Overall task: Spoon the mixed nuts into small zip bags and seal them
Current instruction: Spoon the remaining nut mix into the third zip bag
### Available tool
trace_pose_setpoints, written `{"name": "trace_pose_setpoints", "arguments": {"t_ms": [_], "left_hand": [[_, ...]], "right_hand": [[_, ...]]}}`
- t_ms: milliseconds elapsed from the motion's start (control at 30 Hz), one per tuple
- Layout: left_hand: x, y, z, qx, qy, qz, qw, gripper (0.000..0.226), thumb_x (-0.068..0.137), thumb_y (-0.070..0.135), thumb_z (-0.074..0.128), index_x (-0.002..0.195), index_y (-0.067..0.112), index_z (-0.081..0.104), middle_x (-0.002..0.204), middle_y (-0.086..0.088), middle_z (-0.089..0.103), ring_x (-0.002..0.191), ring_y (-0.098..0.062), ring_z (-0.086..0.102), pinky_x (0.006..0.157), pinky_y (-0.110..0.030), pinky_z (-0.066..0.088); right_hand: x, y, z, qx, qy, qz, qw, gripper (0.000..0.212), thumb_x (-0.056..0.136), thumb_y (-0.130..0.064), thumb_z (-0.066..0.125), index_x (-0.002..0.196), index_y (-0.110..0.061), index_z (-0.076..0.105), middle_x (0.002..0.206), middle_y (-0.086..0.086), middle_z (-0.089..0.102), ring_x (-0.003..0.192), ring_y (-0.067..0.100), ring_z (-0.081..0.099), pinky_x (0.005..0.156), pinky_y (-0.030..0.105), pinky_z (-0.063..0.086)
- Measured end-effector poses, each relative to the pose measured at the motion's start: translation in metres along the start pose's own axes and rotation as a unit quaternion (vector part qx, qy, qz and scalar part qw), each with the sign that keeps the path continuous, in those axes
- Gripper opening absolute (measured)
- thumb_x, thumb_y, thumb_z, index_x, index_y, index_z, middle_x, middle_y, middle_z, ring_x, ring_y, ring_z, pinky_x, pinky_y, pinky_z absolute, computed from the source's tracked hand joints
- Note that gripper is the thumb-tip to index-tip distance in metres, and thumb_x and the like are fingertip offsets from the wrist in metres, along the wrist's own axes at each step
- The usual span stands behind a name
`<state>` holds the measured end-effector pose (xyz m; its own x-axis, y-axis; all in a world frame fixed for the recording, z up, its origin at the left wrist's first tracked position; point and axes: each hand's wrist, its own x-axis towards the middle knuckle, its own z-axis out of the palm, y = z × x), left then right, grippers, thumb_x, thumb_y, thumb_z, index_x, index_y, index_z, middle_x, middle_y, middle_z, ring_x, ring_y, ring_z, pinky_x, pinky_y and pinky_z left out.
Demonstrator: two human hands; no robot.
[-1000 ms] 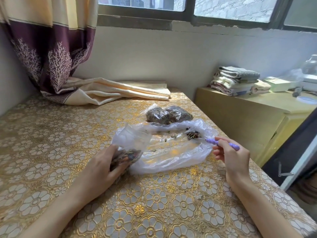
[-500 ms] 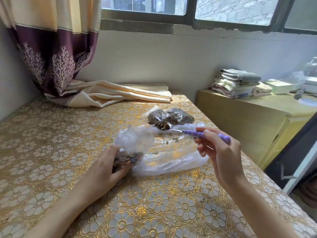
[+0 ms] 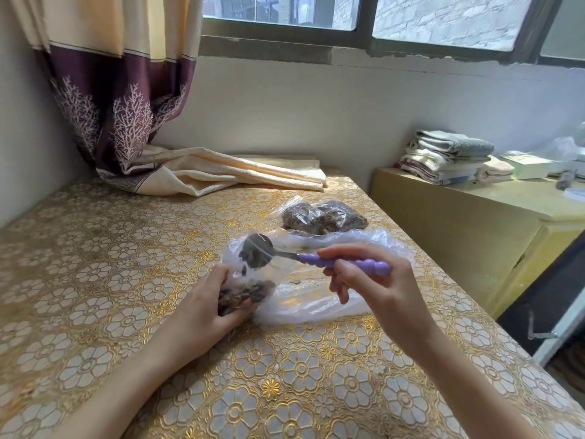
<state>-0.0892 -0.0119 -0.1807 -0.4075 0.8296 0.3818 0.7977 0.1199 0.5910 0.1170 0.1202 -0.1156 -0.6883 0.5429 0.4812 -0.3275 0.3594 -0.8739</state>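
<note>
From the head view, we see our left hand (image 3: 202, 307) curled round the lower part of a small zip bag (image 3: 250, 274), which stands on the counter (image 3: 95, 280) with its mouth propped open upward. A layer of mixed nuts (image 3: 243, 294) already sits in its bottom, right against our fingers. Our right hand (image 3: 373, 280) pinches the purple handle of a spoon (image 3: 316, 258); its loaded bowl is tipped at the bag's mouth, above the left hand.

We judge the zip bag thin, limp and slippery: it will sag shut unless held near the nuts, as we hold it now, and the seal strip is the place to pinch later. The nuts are loose and will roll off a tilted spoon.

The large clear bag (image 3: 319, 299) that feeds the spoon lies flattened just behind the small one, under our right hand. Two filled bags (image 3: 323, 217) rest farther back, well apart from both hands.
</note>
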Motion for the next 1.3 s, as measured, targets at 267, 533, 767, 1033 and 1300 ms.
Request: {"name": "trace_pose_setpoints", "arguments": {"t_ms": [267, 533, 767, 1033, 1300], "left_hand": [[0.000, 0.003, -0.002, -0.024, -0.002, -0.006, 1.000, 0.052, 0.069, 0.034, 0.077, 0.101, 0.044, 0.037, 0.099, 0.012, 0.059, 0.086, -0.003, 0.059, 0.065, -0.009, 0.045], [-0.001, 0.005, -0.002, 0.029, 0.002, 0.018, 0.999, 0.048, 0.073, 0.032, 0.075, 0.111, 0.028, 0.045, 0.099, 0.006, 0.058, 0.085, -0.004, 0.055, 0.066, -0.010, 0.040], [-0.002, 0.006, -0.002, 0.061, 0.007, 0.038, 0.997, 0.044, 0.075, 0.031, 0.073, 0.113, 0.021, 0.051, 0.093, 0.009, 0.053, 0.085, -0.007, 0.050, 0.071, -0.010, 0.035], [-0.002, 0.001, -0.001, 0.086, 0.004, 0.049, 0.995, 0.042, 0.078, 0.036, 0.068, 0.113, 0.023, 0.051, 0.095, 0.006, 0.056, 0.086, -0.009, 0.050, 0.071, -0.020, 0.035], [-0.002, 0.001, -0.001, 0.098, 0.000, 0.052, 0.994, 0.043, 0.079, 0.040, 0.065, 0.116, 0.024, 0.050, 0.096, 0.008, 0.055, 0.085, -0.008, 0.051, 0.072, -0.023, 0.038]], "right_hand": [[-0.002, 0.002, -0.006, -0.019, -0.033, -0.005, 0.999, 0.026, 0.080, -0.001, 0.058, 0.094, -0.017, 0.074, 0.093, 0.004, 0.069, 0.069, 0.013, 0.063, 0.060, 0.023, 0.050], [0.000, 0.014, -0.033, 0.109, 0.164, 0.045, 0.979, 0.021, 0.080, -0.018, 0.058, 0.092, -0.003, 0.067, 0.080, 0.016, 0.068, 0.063, 0.015, 0.060, 0.055, 0.020, 0.049], [-0.008, 0.038, -0.066, -0.057, 0.288, 0.082, 0.953, 0.028, 0.095, -0.022, 0.052, 0.075, -0.009, 0.067, 0.066, 0.006, 0.071, 0.053, 0.013, 0.056, 0.045, 0.017, 0.046], [-0.010, 0.053, -0.082, -0.122, 0.314, 0.093, 0.937, 0.032, 0.094, -0.026, 0.053, 0.074, -0.005, 0.068, 0.068, 0.017, 0.067, 0.052, 0.013, 0.059, 0.048, 0.019, 0.049], [0.000, 0.057, -0.078, -0.174, 0.331, 0.057, 0.926, 0.032, 0.095, -0.026, 0.053, 0.071, -0.013, 0.069, 0.062, 0.003, 0.067, 0.048, 0.007, 0.059, 0.048, 0.016, 0.049]]}}
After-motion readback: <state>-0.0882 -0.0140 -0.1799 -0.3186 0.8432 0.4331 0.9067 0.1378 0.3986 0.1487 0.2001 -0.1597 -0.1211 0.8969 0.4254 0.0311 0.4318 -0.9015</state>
